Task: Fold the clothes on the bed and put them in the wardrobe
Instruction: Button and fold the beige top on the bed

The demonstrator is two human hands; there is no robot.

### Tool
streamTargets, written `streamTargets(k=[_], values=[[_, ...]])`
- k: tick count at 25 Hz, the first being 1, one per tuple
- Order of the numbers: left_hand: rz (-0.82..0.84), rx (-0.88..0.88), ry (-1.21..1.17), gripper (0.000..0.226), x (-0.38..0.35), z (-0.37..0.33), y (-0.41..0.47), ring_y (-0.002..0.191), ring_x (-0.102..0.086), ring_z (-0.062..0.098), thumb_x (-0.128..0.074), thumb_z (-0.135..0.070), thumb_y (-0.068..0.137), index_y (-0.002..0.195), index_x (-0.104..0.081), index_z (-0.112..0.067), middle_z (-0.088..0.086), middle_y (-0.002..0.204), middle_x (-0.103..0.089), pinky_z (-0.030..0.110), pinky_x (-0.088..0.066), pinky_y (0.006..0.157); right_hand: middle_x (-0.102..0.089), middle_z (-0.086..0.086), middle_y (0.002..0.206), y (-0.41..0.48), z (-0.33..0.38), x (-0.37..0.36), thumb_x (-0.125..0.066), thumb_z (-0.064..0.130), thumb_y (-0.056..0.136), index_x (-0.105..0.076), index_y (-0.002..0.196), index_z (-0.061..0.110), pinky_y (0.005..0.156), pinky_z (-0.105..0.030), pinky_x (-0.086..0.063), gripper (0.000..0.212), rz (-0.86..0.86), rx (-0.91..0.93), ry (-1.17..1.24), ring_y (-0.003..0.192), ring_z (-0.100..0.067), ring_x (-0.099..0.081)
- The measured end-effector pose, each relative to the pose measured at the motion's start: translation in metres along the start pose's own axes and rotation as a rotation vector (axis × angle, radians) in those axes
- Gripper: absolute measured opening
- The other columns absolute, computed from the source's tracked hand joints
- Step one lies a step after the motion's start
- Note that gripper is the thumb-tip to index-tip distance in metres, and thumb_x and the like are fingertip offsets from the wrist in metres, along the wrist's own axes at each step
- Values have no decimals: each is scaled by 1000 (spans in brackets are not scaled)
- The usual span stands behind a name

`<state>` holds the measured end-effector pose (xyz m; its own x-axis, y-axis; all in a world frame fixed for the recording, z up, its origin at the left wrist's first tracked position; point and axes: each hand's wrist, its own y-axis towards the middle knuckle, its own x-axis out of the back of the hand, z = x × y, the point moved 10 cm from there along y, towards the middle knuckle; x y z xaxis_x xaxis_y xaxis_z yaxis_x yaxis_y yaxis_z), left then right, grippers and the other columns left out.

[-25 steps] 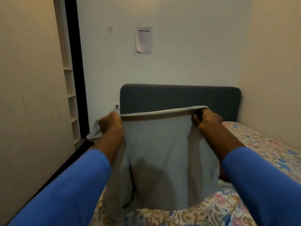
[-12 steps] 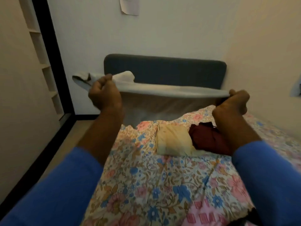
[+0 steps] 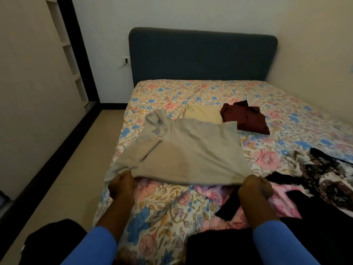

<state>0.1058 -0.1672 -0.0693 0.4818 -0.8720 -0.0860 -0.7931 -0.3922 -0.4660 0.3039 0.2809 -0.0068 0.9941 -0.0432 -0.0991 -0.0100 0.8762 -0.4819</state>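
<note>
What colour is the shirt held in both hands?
Light grey shirt, best seen in the head view.

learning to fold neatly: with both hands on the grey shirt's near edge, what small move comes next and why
Probably lower that near edge onto the bed and let go. The grey shirt lies spread out, but the left hand and right hand hold its near corners raised; it should rest flat before folding.

Grey shirt (image 3: 183, 150) flat on bed (image 3: 210, 88), both hands pinching near hem.
</note>
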Motion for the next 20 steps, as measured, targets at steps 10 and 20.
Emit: streamTargets(k=[10,20], values=[[-191,-198,331,16,35,-31,-26,87,-69,30,-62,-19,90,88,-74,-9,13,94,-72,30,-44,67,-63,-14,134,11,17,19,-60,10,96,-67,123,17,79,-33,-47,29,39,86,-302,102,-27,-62],[121,-716,952,63,-82,-91,50,138,-43,34,-69,-45,92,144,-46,-17,12,150,-44,51,-37,109,-72,1,94,-113,-45,-208,-63,20,95,-70,106,25,79,-44,-61,14,964,874,-853,79,-19,-72]])
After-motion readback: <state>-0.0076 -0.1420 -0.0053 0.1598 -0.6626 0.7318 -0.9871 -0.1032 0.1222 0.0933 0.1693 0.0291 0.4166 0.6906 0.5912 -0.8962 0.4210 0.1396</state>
